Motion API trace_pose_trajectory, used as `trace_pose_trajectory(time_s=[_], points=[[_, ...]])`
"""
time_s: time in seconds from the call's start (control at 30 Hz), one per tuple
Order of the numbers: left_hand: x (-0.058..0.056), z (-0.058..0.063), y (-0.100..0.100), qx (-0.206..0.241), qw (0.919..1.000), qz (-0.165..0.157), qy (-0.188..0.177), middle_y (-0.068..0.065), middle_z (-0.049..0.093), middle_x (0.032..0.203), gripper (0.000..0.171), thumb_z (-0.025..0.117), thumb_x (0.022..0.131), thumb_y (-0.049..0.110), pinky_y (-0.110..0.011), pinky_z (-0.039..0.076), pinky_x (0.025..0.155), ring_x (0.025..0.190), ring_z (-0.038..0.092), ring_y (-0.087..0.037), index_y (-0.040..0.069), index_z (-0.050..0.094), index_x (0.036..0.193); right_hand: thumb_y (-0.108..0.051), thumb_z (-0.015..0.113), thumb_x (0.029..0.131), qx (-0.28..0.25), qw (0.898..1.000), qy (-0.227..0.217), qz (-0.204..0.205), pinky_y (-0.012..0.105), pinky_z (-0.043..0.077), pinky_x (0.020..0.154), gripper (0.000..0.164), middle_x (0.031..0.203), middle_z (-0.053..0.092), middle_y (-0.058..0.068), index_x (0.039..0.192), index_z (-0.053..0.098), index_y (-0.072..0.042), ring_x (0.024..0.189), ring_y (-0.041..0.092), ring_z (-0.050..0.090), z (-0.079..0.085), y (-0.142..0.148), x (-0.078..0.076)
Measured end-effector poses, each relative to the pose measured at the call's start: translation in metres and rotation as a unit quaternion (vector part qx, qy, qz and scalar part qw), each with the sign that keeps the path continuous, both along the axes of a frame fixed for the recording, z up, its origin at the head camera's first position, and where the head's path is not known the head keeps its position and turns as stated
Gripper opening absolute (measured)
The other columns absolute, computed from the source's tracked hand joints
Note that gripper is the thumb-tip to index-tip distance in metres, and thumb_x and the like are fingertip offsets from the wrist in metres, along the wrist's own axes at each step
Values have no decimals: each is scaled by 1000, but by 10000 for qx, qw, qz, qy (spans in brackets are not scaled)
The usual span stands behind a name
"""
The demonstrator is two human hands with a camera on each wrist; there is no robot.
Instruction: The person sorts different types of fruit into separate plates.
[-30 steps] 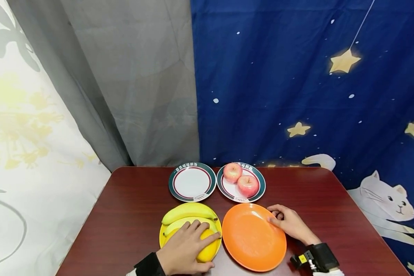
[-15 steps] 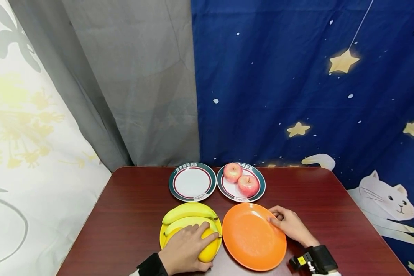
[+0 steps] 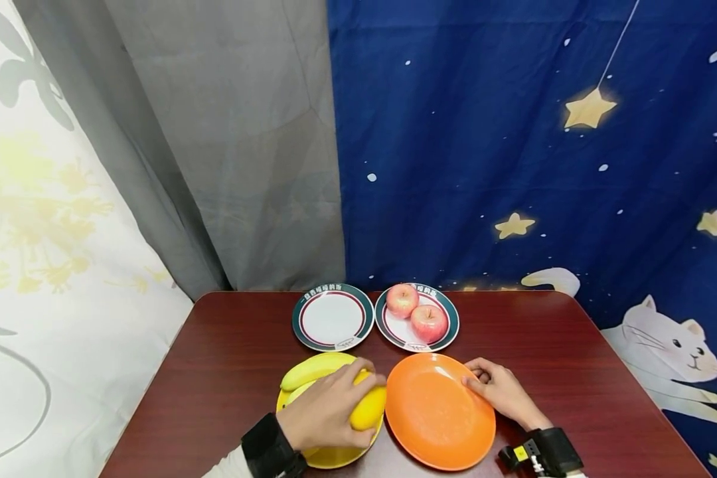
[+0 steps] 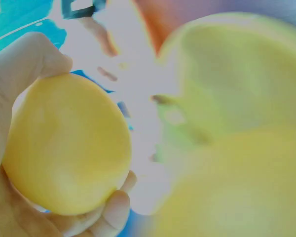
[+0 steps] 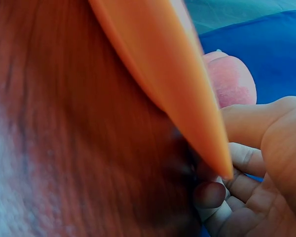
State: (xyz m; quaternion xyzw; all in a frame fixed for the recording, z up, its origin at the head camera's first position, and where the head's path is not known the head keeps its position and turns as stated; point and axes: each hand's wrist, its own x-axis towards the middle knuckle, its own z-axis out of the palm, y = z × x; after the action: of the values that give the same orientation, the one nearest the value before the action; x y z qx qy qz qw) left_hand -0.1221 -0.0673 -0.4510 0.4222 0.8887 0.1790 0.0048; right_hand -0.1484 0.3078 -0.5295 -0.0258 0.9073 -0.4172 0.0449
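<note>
My left hand (image 3: 328,408) grips a smooth yellow oval fruit (image 3: 368,406), its kind unclear, above the right part of the yellow plate (image 3: 334,458). Thumb and fingers wrap around the fruit (image 4: 69,145) in the left wrist view. Beneath the hand, bananas (image 3: 313,369) lie on that plate, partly hidden. To the right is a bare orange plate (image 3: 439,411). Its right rim is pinched by my right hand (image 3: 504,394), the thumb on top. The right wrist view shows the plate's edge (image 5: 172,74) between thumb and curled fingers.
Behind stand two white plates with dark green rims. The left one (image 3: 332,318) is bare; the right one (image 3: 397,335) holds two apples (image 3: 428,323). All of it sits on a dark red-brown table (image 3: 227,372), with curtains (image 3: 263,166) behind its far edge.
My left hand has lifted the yellow fruit and moved slightly up and right with it, uncovering the front of the yellow plate. The right hand and orange plate have stayed nearly still.
</note>
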Motion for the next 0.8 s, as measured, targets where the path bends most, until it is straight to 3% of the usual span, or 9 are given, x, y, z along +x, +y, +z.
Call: trace_pose_trajectory(time_s=[0.2, 0.37, 0.47, 0.57, 0.8], points=[[-25, 37, 42, 519, 9971, -448, 339, 1, 47, 139, 65, 76, 85, 40, -16, 50, 85, 112, 53, -14, 31, 53, 145, -23, 76, 96, -22, 10000, 1, -7, 22, 46, 65, 26, 91, 67, 2, 116, 72, -6, 72, 11, 55, -1, 0, 2], [-52, 43, 89, 397, 9924, -947, 682, -5, 44, 144, 64, 77, 82, 34, -11, 47, 84, 121, 51, -17, 27, 57, 143, -22, 74, 97, 4, 10000, -53, -7, 23, 45, 66, 26, 91, 67, 1, 118, 71, -7, 72, 12, 55, -2, 0, 0], [-63, 34, 113, 32, 9937, -983, 529, -5, 44, 143, 65, 77, 82, 34, -11, 46, 84, 125, 48, -17, 27, 57, 144, -21, 74, 98, 44, 10000, -27, -2, 23, 45, 66, 24, 90, 67, 1, 118, 72, -8, 72, 12, 55, -2, 0, -2], [-69, 16, 130, -355, 9951, -857, 329, -5, 44, 145, 67, 78, 83, 34, -14, 47, 87, 127, 48, -19, 29, 55, 145, -21, 75, 97, 87, 9999, 77, 5, 23, 45, 66, 25, 89, 68, 1, 117, 72, -7, 71, 12, 55, -2, 0, -2], [-68, -26, 148, -1194, 9905, -622, 275, 2, 44, 140, 75, 86, 79, 45, -16, 49, 88, 120, 51, -19, 37, 53, 147, -23, 75, 98, -59, 10000, -45, -19, 22, 47, 65, 27, 93, 69, 3, 118, 70, -6, 72, 13, 56, -2, 0, 2]])
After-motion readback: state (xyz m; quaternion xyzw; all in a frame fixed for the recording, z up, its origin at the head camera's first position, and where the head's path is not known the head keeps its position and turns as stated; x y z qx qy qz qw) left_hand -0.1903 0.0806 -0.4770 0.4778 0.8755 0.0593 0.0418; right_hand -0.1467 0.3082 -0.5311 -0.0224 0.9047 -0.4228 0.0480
